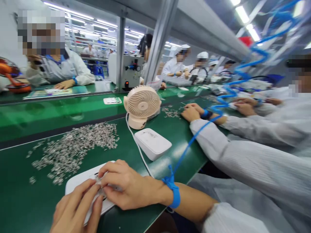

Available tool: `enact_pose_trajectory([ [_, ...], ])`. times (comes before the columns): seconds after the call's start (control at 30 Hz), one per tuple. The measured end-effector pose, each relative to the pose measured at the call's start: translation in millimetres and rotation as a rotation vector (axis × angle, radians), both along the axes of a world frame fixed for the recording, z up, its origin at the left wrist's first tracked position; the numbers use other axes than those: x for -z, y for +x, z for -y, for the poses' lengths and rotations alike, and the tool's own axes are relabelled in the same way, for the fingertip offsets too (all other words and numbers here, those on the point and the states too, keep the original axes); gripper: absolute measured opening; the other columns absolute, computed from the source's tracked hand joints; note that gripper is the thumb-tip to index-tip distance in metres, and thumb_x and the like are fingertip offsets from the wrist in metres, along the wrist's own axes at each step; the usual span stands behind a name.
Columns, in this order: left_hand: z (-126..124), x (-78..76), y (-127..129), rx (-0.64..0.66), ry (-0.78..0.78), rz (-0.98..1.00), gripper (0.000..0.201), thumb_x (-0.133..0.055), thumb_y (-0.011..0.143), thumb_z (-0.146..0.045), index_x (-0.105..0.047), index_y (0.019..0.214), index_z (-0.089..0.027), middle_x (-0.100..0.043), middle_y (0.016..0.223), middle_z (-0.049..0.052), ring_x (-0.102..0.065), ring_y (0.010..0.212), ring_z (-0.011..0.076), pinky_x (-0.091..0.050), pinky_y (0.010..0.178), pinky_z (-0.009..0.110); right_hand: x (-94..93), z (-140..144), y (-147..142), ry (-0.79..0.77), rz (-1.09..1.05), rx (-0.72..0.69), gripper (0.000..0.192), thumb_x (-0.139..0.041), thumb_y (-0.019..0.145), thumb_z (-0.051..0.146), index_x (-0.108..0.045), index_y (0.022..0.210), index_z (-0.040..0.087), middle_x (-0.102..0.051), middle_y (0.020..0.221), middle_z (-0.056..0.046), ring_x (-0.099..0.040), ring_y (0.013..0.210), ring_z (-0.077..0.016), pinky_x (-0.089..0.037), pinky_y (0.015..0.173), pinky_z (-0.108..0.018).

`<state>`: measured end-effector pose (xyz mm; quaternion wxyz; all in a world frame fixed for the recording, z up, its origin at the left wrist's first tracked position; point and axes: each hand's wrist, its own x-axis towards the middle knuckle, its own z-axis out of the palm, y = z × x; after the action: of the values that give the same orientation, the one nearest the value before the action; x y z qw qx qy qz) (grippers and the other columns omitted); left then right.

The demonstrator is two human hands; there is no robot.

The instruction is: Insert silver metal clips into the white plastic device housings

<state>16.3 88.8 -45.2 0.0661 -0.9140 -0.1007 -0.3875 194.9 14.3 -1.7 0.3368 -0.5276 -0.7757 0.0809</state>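
Note:
A white plastic housing (77,182) with rounded corners lies on the green table in front of me, partly covered by both hands. My left hand (77,207) reaches over its near left part, fingers bent and tips pressed close together at a dark slot. My right hand (128,186) comes from the right, thumb and fingers pinched at the same spot. Whatever small piece sits between the fingertips is too covered to name. A blue wrist strap (173,192) with a coiled cord circles my right wrist. Beyond the housing spreads a pile of small metallic parts (82,142).
A second white housing (153,142) and a beige fan (143,105) with a white cable stand ahead. The blue coiled cord (194,137) crosses on the right, near a co-worker's hands (191,112). Across the green conveyor belt (60,108) sits another person.

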Motion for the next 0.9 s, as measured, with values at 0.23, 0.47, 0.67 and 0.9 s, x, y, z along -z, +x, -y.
enact_pose_trajectory([
  [0.23,31.5,-19.2,13.7,-0.17,-0.208,0.026,0.025,-0.048,0.083,-0.018,-0.055,0.107,-0.01,-0.061,0.101,0.012,-0.057,0.092,0.0197,-0.044,0.079,0.031,-3.7,6.4,7.9,0.082,-0.074,0.088,0.016,-0.043,0.084,0.011,-0.057,0.086,0.018,-0.061,0.1,-0.008,-0.058,0.093,-0.0153,-0.047,0.08,-0.03],
  [0.47,36.6,-20.0,15.1,-0.211,-0.221,0.008,0.027,-0.04,0.085,-0.028,-0.058,0.096,-0.011,-0.061,0.095,0.01,-0.056,0.082,0.0185,-0.047,0.07,0.031,13.7,-0.5,20.1,0.238,0.019,0.046,0.011,-0.047,0.085,0.024,-0.058,0.09,0.022,-0.065,0.098,-0.007,-0.064,0.085,-0.0183,-0.053,0.07,-0.029],
  [0.67,40.4,-14.3,15.6,-0.275,-0.228,-0.055,0.029,-0.04,0.084,-0.033,-0.058,0.097,-0.014,-0.059,0.102,0.011,-0.053,0.086,0.0195,-0.046,0.074,0.032,18.8,-5.0,33.3,0.267,0.09,0.059,0.016,-0.046,0.087,0.03,-0.059,0.089,0.022,-0.066,0.098,-0.007,-0.065,0.081,-0.0198,-0.054,0.069,-0.032],
  [0.9,41.8,-9.7,16.8,-0.38,-0.19,-0.058,0.033,-0.043,0.079,-0.036,-0.058,0.1,-0.015,-0.054,0.115,0.012,-0.046,0.1,0.0286,-0.041,0.075,0.041,8.5,-18.2,47.2,0.249,0.156,0.067,0.02,-0.045,0.087,0.036,-0.06,0.081,0.023,-0.067,0.092,-0.006,-0.065,0.072,-0.0192,-0.054,0.065,-0.032],
])
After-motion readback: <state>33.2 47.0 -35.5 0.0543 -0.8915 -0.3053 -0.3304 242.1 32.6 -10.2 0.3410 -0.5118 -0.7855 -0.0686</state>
